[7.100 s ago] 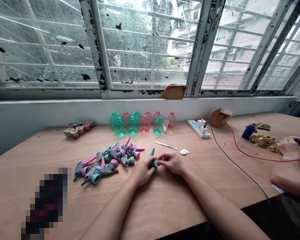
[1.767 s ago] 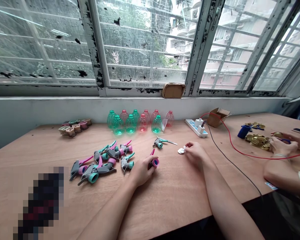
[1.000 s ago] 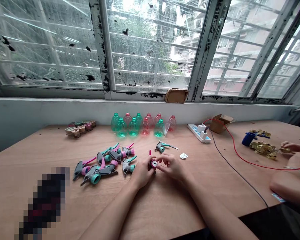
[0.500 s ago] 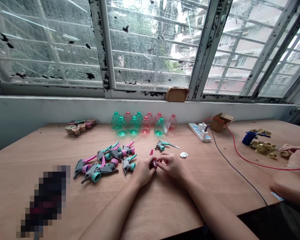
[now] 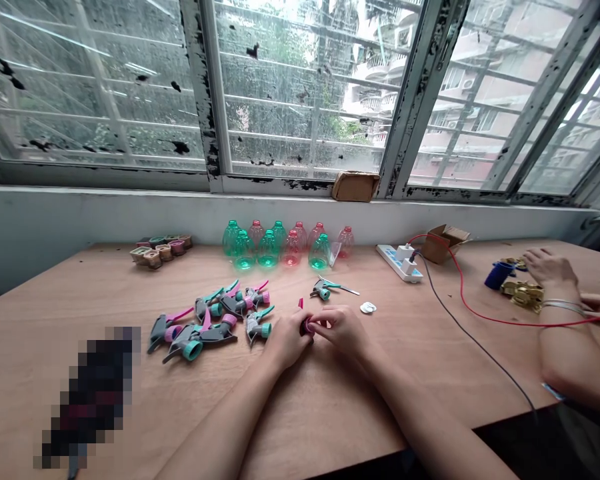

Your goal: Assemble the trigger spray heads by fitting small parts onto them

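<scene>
The left hand (image 5: 287,340) and right hand (image 5: 343,330) meet above the worktop (image 5: 360,400), both closed in a narrow pinch around a small pink-ringed sprayer part (image 5: 307,326). Just left of them lies a heap of sprayer heads (image 5: 210,321); ahead, another sprayer head (image 5: 323,290) rests against tweezers (image 5: 349,291), below a row of green and pink bottles (image 5: 280,245).
</scene>
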{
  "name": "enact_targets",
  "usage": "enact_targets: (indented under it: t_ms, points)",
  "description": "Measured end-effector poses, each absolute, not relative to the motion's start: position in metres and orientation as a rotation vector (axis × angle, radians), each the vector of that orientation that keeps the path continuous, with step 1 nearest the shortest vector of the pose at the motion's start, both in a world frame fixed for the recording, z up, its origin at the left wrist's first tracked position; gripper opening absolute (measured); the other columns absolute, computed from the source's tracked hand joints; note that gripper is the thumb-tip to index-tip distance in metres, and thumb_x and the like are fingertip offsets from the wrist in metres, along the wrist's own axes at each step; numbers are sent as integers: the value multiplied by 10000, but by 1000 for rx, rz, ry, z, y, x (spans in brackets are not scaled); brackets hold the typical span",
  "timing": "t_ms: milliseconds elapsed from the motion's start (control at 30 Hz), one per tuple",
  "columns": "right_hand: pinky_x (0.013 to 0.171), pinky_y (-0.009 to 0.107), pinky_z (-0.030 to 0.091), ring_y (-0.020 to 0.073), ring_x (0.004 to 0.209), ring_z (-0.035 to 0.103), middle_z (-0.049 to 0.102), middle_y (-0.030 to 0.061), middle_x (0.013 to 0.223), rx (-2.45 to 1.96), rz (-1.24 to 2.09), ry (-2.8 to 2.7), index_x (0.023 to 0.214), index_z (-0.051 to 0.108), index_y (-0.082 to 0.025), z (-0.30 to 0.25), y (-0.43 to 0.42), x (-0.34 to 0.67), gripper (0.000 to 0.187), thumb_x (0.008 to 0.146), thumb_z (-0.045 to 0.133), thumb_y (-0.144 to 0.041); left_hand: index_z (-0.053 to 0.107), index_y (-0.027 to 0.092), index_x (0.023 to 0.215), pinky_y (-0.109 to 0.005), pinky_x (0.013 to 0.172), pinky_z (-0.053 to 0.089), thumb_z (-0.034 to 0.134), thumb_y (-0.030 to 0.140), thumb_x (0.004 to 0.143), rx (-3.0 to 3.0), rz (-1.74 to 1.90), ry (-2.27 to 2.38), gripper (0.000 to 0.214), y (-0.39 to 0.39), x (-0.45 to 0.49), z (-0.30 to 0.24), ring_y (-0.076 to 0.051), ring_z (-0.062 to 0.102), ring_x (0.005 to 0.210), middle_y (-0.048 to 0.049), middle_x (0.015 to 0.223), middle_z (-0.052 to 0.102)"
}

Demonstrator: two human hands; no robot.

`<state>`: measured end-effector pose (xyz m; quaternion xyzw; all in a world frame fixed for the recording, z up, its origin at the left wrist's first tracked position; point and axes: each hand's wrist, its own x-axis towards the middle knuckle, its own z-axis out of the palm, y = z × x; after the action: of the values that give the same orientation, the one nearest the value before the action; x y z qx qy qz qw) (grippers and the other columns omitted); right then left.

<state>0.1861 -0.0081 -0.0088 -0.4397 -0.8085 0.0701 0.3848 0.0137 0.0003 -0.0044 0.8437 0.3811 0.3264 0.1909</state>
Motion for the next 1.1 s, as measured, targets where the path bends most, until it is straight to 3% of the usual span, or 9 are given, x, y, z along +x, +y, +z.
enact_targets:
  t_ms: [300, 433, 567, 700, 1100]
  points:
    - [542, 207, 328, 84, 527, 510, 638, -27, 603, -1140, 193, -2043, 756, 744, -236, -5, -11, 182, 96, 791, 655, -224, 662, 215, 897, -251, 727, 443, 536, 94, 742, 2378, 922, 1070, 233, 0, 14, -6, -182, 599, 843, -34, 906, 660]
    - [561, 204, 353, 90, 547, 536, 673, -18, 650, -1104, 196, -2042, 784, 738, -230, -8, -10, 184, 105, 790, 639, -197, 652, 241, 997, -258, 757, 455, 548, 103, 749, 2333, 948, 1070, 303, -1, 15, -8, -183, 616, 860, -20, 931, 686]
    - [581, 198, 376, 89, 567, 531, 692, -8, 736, -1011, 230, -2038, 895, 722, -213, -12, -10, 190, 204, 772, 594, -113, 622, 236, 1079, -254, 735, 473, 582, 130, 749, 2265, 970, 1122, 348, 0, 14, -11, -183, 633, 851, -28, 969, 696]
    - [570, 199, 365, 93, 563, 507, 656, -13, 681, -984, 216, -2022, 904, 717, -201, -11, -10, 195, 280, 739, 546, -54, 604, 237, 1114, -253, 730, 485, 592, 147, 753, 2249, 990, 1136, 372, 1, 13, -12, -177, 640, 831, -30, 990, 693]
    - [575, 204, 366, 97, 548, 506, 647, -14, 651, -1055, 213, -2070, 864, 726, -216, -11, -11, 197, 270, 721, 526, -105, 572, 224, 1123, -267, 726, 491, 563, 154, 774, 2225, 955, 1138, 356, -1, 14, -10, -183, 642, 839, -35, 955, 688]
